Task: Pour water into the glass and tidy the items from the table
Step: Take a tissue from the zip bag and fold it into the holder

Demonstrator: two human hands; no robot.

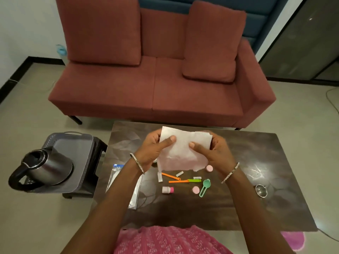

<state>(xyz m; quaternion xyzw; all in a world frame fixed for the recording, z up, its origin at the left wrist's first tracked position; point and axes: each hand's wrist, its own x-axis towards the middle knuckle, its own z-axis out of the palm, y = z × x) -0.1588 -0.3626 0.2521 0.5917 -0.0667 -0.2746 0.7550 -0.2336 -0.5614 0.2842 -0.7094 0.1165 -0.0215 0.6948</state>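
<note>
Both hands pinch a white tissue [179,153] over mid-table: left hand [154,149] & right hand [212,153], thumbs on the front, fingers curled behind, sheet stretched btwn them, prob. to fold it or wipe w/ it. Under it lie bits left to tidy: pink-capped bottle [167,189], green scoop [205,186], orange strips [174,177]; plastic bag [114,176] at the left edge. Table [238,208] is dark, glossy, patterned. Kettle [44,165] sits off-table on a stool [95,145], left. Red sofa [156,88] beyond; pale floor.

Soft, even indoor light, probably from overhead, bright glare patches on the dark table [257,171], white paper [181,149] nearly blown out, wide-angle bowing of the sofa [146,79] and frame edges, fine detail slightly soft throughout
</note>
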